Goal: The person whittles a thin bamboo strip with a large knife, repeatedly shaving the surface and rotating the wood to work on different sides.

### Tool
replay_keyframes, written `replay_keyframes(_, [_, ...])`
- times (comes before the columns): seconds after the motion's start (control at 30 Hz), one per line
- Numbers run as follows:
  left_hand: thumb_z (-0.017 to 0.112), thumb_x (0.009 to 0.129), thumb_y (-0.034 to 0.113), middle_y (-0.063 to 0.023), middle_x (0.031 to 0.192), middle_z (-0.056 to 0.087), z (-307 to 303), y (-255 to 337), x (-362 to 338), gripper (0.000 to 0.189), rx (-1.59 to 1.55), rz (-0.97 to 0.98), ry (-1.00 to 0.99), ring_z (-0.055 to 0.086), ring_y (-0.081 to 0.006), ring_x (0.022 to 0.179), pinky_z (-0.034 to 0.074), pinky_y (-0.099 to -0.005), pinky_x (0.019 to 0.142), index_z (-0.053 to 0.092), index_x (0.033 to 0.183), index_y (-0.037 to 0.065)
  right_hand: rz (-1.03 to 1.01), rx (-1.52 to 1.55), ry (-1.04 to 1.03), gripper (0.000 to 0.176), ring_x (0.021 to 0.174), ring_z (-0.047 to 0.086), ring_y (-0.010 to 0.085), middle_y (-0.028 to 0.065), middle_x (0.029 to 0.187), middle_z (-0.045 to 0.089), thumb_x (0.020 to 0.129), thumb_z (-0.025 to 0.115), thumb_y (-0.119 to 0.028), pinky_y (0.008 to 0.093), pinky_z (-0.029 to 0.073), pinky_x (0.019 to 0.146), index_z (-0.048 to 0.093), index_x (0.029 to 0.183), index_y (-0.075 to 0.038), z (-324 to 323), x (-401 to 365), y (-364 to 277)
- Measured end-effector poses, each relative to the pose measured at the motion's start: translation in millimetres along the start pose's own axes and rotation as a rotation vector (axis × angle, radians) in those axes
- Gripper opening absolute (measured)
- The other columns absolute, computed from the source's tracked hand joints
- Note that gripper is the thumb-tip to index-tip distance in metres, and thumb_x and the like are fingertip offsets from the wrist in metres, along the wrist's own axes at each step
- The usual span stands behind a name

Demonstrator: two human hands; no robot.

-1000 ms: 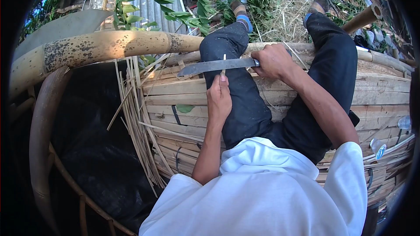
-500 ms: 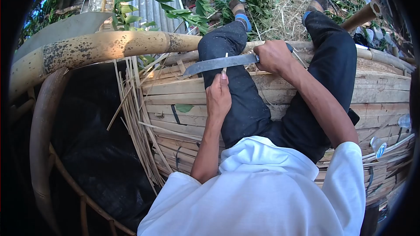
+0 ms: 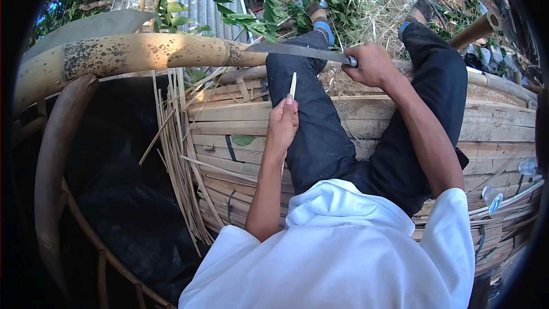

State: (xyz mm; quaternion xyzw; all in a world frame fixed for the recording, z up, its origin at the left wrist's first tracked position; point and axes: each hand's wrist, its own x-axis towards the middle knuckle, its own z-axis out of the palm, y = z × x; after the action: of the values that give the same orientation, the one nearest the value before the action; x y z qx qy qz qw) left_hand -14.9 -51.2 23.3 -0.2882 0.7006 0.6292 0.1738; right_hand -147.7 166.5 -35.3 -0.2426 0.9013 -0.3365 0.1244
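Note:
My left hand is closed round a thin bamboo strip, its pale cut end pointing up past my thumb, over my left thigh. My right hand grips the dark handle of a machete. The long blade reaches leftward over my left knee, apart from the strip and beyond its tip. The lower part of the strip is hidden by my left hand and forearm.
I sit on a stack of split bamboo slats. A thick bamboo pole crosses at the left, with a bundle of thin strips below it. Clear plastic cups lie at the right. Leafy branches hang ahead.
The machete has moved forward, off the bamboo strip, and my right hand has turned with it. My left hand has stayed near the same place, still holding the strip.

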Motion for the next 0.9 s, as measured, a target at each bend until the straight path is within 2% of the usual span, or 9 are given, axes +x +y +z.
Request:
replay_keyframes(0.07, [0.038,0.102,0.034,0.0074,0.059,0.031,0,-1,-1,0.034,-0.049,-0.040,-0.007,0.027,-0.0018,0.050,0.020,-0.0207,0.044,0.048,0.082,0.008,-0.043,-0.082,-0.152,0.024,0.073,0.065,0.0352,0.0156,0.073,0.066,0.072,0.065,-0.028,0.0453,0.052,0.069,0.070,0.089,-0.013,10,-4,-20])
replay_keyframes(0.13, [0.038,0.102,0.036,0.0074,0.056,0.030,4,-6,1,0.031,-0.005,0.063,-0.019,0.024,-0.0006,0.043,0.016,-0.0191,0.038,0.049,0.089,0.009,-0.049,-0.089,-0.178,0.025,0.074,0.065,0.0351,0.0157,0.075,0.067,0.072,0.065,-0.029,0.0455,0.052,0.069,0.070,0.090,-0.013,11,-8,-33])
replay_keyframes(0.3, [0.035,0.103,0.028,0.0056,0.056,0.033,6,-8,2,0.026,-0.038,0.098,0.030,0.025,-0.0008,0.043,0.017,-0.0193,0.038,0.049,0.093,0.008,-0.060,-0.108,-0.260,0.031,0.078,0.066,0.0338,0.0155,0.080,0.068,0.070,0.066,-0.030,0.0452,0.052,0.072,0.070,0.096,-0.014,14,-7,-31])
replay_keyframes(0.37, [0.035,0.103,0.028,0.0053,0.056,0.034,9,-14,3,0.027,0.018,0.182,0.067,0.026,-0.0009,0.044,0.018,-0.0189,0.039,0.049,0.093,0.008,-0.077,-0.101,-0.265,0.031,0.078,0.066,0.0335,0.0152,0.080,0.068,0.070,0.066,-0.030,0.0450,0.052,0.072,0.070,0.096,-0.013,15,-8,-34])
replay_keyframes(0.47, [0.034,0.104,0.028,0.0052,0.056,0.036,14,-13,2,0.027,0.063,0.206,0.112,0.028,-0.0011,0.046,0.020,-0.0184,0.041,0.048,0.092,0.008,-0.079,-0.103,-0.271,0.031,0.079,0.066,0.0330,0.0149,0.081,0.068,0.070,0.066,-0.029,0.0446,0.052,0.072,0.070,0.096,-0.013,17,-9,-36])
replay_keyframes(0.57, [0.033,0.104,0.028,0.0051,0.057,0.036,10,-6,0,0.028,0.021,0.104,0.046,0.029,-0.0016,0.047,0.021,-0.0188,0.042,0.048,0.091,0.007,-0.075,-0.107,-0.267,0.030,0.079,0.066,0.0329,0.0150,0.081,0.068,0.070,0.066,-0.029,0.0443,0.052,0.072,0.070,0.094,-0.012,16,-10,-38])
replay_keyframes(0.7, [0.034,0.104,0.028,0.0052,0.058,0.035,11,-13,3,0.029,0.029,0.181,0.049,0.028,-0.0019,0.047,0.021,-0.0191,0.043,0.048,0.088,0.007,-0.068,-0.114,-0.220,0.028,0.076,0.067,0.0331,0.0164,0.078,0.068,0.069,0.066,-0.028,0.0444,0.053,0.070,0.070,0.089,-0.009,19,-11,-41])
replay_keyframes(0.77, [0.034,0.104,0.028,0.0049,0.058,0.035,14,-16,3,0.031,0.201,0.258,0.135,0.029,-0.0029,0.049,0.024,-0.0203,0.045,0.048,0.086,0.007,-0.068,-0.106,-0.195,0.027,0.075,0.067,0.0334,0.0167,0.076,0.067,0.069,0.066,-0.028,0.0444,0.053,0.069,0.070,0.088,-0.009,22,-13,-43])
replay_keyframes(0.9, [0.035,0.103,0.028,0.0038,0.059,0.037,21,-15,0,0.032,0.348,0.295,0.233,0.033,-0.0048,0.052,0.028,-0.0227,0.047,0.049,0.085,0.006,-0.084,-0.098,-0.175,0.025,0.071,0.066,0.0341,0.0169,0.072,0.067,0.069,0.065,-0.027,0.0442,0.053,0.067,0.070,0.085,-0.009,26,-13,-41])
